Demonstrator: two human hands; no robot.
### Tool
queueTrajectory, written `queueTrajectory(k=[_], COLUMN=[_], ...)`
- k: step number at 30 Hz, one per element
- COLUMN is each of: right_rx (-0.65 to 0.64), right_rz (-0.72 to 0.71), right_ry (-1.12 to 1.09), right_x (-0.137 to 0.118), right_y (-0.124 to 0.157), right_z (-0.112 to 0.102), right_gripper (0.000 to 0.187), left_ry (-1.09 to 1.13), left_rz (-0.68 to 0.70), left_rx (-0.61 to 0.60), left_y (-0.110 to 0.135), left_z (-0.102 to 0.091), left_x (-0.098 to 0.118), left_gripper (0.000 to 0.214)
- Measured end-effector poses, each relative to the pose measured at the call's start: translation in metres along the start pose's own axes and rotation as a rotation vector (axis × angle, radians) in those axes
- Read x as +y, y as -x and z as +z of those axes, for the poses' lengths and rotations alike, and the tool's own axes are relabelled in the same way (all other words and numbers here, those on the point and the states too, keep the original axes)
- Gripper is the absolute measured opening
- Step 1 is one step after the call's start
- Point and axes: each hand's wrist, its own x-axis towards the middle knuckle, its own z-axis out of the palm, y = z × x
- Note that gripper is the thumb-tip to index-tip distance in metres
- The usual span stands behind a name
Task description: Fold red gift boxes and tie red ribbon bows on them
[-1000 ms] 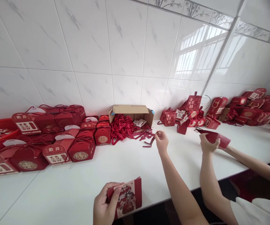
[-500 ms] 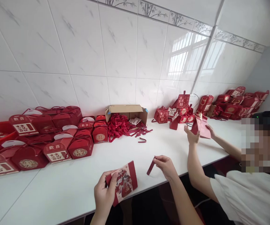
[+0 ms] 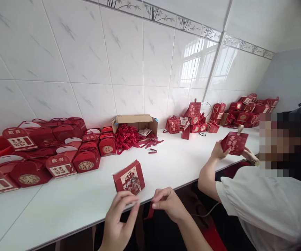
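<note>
A small red gift box point(image 3: 128, 177) with a printed picture stands on the white counter point(image 3: 166, 167), just beyond my hands. My left hand point(image 3: 119, 221) is below it at the counter's front edge, fingers curled, thumb and forefinger pinched on something I cannot make out. My right hand point(image 3: 167, 204) is closed on a short red ribbon strip point(image 3: 149, 211) that hangs down past the edge. The two hands are close together.
Several folded red gift boxes point(image 3: 61, 157) crowd the left. An open cardboard box point(image 3: 134, 122) spills red ribbons point(image 3: 129, 137). More red boxes point(image 3: 192, 120) pile at the back right. A person in white point(image 3: 265, 209) on my right holds a red box point(image 3: 234, 143).
My right hand drew a red strip from the ribbon pile back to the counter's front edge. The red box left my left hand and now stands on the counter.
</note>
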Motion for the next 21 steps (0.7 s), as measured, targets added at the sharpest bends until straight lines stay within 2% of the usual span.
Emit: queueTrajectory(k=[2, 5, 11, 16, 21], right_rx=[-0.061, -0.125, -0.193, -0.210, -0.224], right_rz=[0.015, 0.031, 0.072, 0.091, 0.105], right_ry=[0.028, 0.037, 0.018, -0.017, -0.046], right_x=[0.000, 0.002, 0.010, 0.017, 0.026], right_y=[0.008, 0.015, 0.019, 0.021, 0.020], right_z=[0.009, 0.020, 0.028, 0.029, 0.025], right_gripper=[0.016, 0.016, 0.020, 0.020, 0.021], left_ry=[0.067, 0.134, 0.162, 0.256, 0.313], left_rz=[-0.059, -0.145, -0.184, -0.170, -0.231], left_rx=[-0.231, -0.410, -0.402, -0.484, -0.459], left_y=[0.009, 0.017, 0.022, 0.027, 0.032], left_z=[-0.004, -0.008, -0.012, -0.014, -0.009], left_x=[0.007, 0.009, 0.001, -0.005, -0.011], left_gripper=[0.009, 0.017, 0.016, 0.017, 0.019])
